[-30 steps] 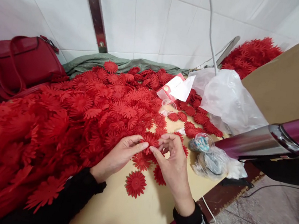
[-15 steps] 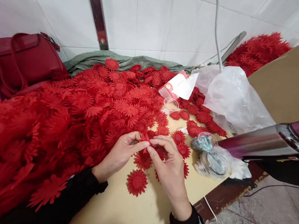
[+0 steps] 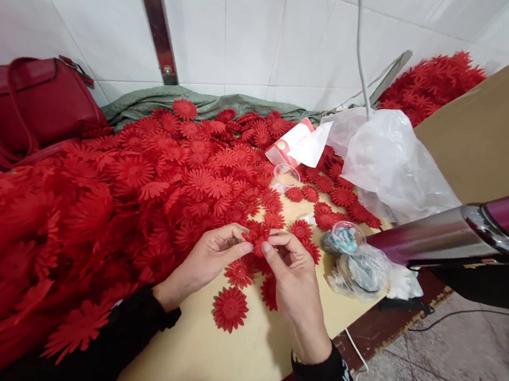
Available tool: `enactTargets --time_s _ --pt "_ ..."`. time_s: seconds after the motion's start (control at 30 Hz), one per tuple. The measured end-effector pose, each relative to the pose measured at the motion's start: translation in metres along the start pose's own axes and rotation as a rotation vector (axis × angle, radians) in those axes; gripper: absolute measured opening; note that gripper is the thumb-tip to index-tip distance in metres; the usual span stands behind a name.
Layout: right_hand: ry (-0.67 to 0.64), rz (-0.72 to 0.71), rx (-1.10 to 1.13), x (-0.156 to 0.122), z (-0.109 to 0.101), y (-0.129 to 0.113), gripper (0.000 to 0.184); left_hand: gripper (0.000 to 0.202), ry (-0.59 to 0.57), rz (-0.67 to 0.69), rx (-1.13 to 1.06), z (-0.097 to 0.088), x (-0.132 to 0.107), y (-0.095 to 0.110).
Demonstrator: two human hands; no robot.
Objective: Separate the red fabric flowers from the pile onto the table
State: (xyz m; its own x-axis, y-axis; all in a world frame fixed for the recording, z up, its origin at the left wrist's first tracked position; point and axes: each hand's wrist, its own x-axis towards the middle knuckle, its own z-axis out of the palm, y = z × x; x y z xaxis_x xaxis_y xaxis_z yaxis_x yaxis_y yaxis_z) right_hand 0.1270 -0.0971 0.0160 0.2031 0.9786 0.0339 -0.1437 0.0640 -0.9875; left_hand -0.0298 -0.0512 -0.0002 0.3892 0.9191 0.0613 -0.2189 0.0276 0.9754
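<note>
Between my two hands is a red artificial flower [image 3: 258, 240], raised a little above the table. My left hand [image 3: 208, 261] pinches its left edge with thumb and fingers. On the other side my right hand [image 3: 295, 283] pinches its right edge, thumb toward me. Fingers cover part of the flower. Just below it, a flat red flower piece [image 3: 230, 309] lies on the pale tabletop [image 3: 207, 368], with another flower piece [image 3: 239, 272] behind it. A large heap of red flower pieces [image 3: 126, 199] spreads to the left and back.
A steel and purple flask [image 3: 445, 234] lies at the right, beside a bagged tub [image 3: 362, 273] and a small clear cup [image 3: 346, 237]. Behind stand a white plastic bag [image 3: 390, 158] and a red-and-white box [image 3: 291, 142]. A red handbag [image 3: 40, 106] sits far left.
My fingers have shifted on the flower; it now shows more open between them, and my right hand has moved slightly right. The whole view has moved a little.
</note>
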Motion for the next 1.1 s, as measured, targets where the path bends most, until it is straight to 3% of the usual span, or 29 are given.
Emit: enactTargets --time_s 0.13,0.3,0.5,0.6,0.67,0.77,0.93,1.1 --pt "0.101 0.027 0.178 0.009 0.0 -0.001 0.017 0.016 0.011 0.068 0.021 0.003 -0.003 0.004" --pt "0.351 -0.048 0.379 0.033 -0.022 -0.016 0.029 0.018 0.077 0.112 0.076 -0.002 -0.007 0.005" --pt "0.273 -0.03 0.234 0.024 -0.027 -0.018 0.035 0.022 0.237 0.08 -0.031 0.001 -0.004 0.002" --pt "0.289 -0.016 0.217 0.019 -0.026 -0.014 0.042 0.02 0.417 0.212 -0.003 0.002 -0.004 0.004" --pt "0.279 -0.012 0.218 0.018 -0.026 -0.013 0.045 0.029 0.496 0.31 0.034 0.002 -0.004 0.006" --pt "0.256 -0.016 0.218 0.017 -0.027 -0.012 0.044 0.036 0.506 0.332 0.04 0.0 -0.004 0.007" --pt "0.24 -0.01 0.199 0.012 -0.026 -0.008 0.041 0.025 0.436 0.25 -0.169 0.001 -0.002 0.005" --pt "0.221 0.009 0.144 0.007 -0.024 -0.005 0.037 0.029 0.475 0.191 0.014 0.003 -0.001 0.005"
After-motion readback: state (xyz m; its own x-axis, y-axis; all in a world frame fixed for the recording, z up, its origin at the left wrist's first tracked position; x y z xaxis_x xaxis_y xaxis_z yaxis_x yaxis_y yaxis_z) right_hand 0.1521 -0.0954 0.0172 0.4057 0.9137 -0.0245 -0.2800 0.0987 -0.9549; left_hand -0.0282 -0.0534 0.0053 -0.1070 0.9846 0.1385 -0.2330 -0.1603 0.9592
